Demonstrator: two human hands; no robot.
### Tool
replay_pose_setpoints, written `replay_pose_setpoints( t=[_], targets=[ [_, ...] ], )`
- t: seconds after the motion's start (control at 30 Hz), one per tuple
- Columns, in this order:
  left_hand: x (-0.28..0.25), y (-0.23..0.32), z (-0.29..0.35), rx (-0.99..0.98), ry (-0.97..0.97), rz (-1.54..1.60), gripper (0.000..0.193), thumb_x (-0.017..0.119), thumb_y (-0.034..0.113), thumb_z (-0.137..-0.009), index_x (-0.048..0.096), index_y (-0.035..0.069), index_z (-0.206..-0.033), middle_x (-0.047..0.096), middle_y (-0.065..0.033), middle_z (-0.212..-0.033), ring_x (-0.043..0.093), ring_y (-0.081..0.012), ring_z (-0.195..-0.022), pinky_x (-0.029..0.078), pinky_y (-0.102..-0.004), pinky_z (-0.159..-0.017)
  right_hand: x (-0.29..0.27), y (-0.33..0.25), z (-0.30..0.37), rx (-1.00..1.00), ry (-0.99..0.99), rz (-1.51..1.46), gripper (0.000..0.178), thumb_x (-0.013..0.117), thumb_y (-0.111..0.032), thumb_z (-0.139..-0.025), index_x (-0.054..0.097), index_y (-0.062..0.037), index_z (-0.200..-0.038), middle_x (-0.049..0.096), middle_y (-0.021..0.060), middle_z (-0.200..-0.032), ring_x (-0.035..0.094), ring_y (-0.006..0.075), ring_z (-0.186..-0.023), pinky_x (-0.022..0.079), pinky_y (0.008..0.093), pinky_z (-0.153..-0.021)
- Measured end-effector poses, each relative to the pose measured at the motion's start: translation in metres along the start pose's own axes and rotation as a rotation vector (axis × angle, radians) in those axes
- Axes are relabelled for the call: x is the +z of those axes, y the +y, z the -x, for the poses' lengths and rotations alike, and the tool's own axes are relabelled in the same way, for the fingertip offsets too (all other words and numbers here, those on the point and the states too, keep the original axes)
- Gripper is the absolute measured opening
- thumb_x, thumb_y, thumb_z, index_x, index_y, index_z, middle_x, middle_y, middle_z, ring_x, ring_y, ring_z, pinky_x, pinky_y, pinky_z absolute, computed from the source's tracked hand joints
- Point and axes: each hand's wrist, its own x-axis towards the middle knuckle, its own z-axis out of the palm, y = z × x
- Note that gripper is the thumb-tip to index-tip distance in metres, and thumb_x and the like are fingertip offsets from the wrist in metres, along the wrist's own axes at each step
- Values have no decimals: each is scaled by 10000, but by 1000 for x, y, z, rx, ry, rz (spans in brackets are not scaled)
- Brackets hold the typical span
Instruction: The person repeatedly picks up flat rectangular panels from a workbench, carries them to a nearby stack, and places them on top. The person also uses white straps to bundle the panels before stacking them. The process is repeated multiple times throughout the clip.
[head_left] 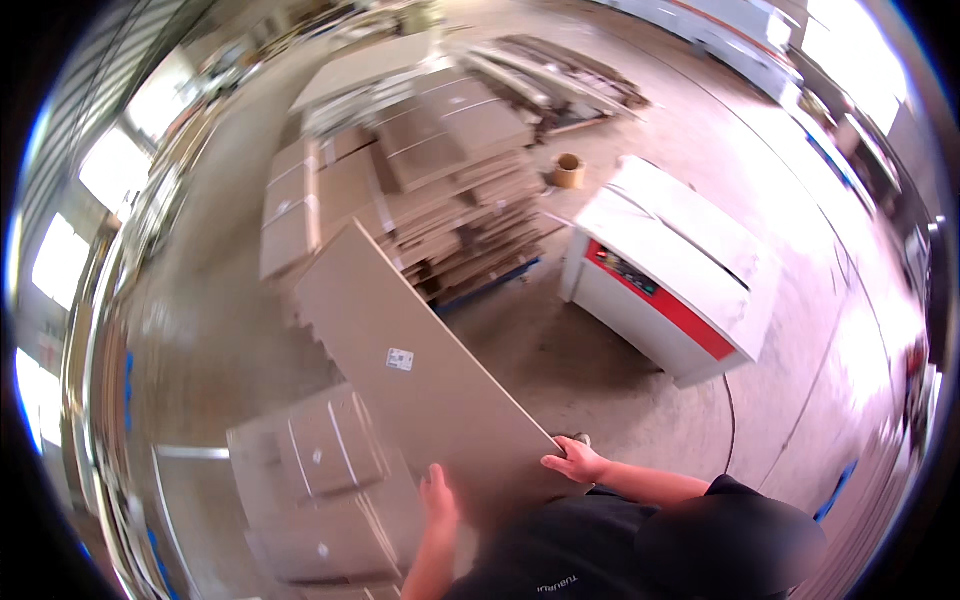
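Observation:
A long, flat brown panel [420, 385] with a small white label slants up and away to the left in front of me. It looks like thick cardboard or fibreboard. My right hand [577, 461] is closed on its right edge near my body, thumb on top. At the lower left edge, my left hand [438, 497] holds the panel. Its fingers are blurred and partly hidden. The panel's far end overlaps a tall stack of flat brown pieces [450, 125], bound in bundles with white straps.
To the right stands a white machine [680, 240] with a red control strip, a cable trailing on the floor. More strapped brown bundles [320, 455] lie low at my left. A cardboard tube [568, 171] stands behind the machine. Long boards [560, 80] lie on the floor farther back.

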Motion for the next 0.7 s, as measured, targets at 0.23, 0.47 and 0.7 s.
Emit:
replay_pose_setpoints(
  t=[0.23,0.47,0.7],
  targets=[
    [223,2,-30,-31,-519,-377,516,683,503,-963,550,8,-903,538,-20,-817,493,-128,-724,448,-332,-620,-104,81,75,53,436,-437,440,674,-382,-975,622,-9,-1203,697,158,-1057,662,255,-1007,509,388,-886],
    [431,-54,-29,10,-953,-759,483,640,410,-1017,632,-44,-1180,698,-90,-1099,658,-157,-986,538,-333,-844,-149,142,116,166,816,-847,391,632,-300,-1017,608,29,-1227,698,100,-1113,632,172,-1048,499,339,-944],
    [565,-99,-4,-126,-1219,-810,551,655,327,-1000,528,-51,-1380,639,-143,-1315,601,-217,-1197,478,-371,-1016,-164,229,72,163,1084,-1192,373,629,-310,-1019,602,-4,-1232,679,77,-1131,615,162,-1035,502,342,-932]
  ],
)
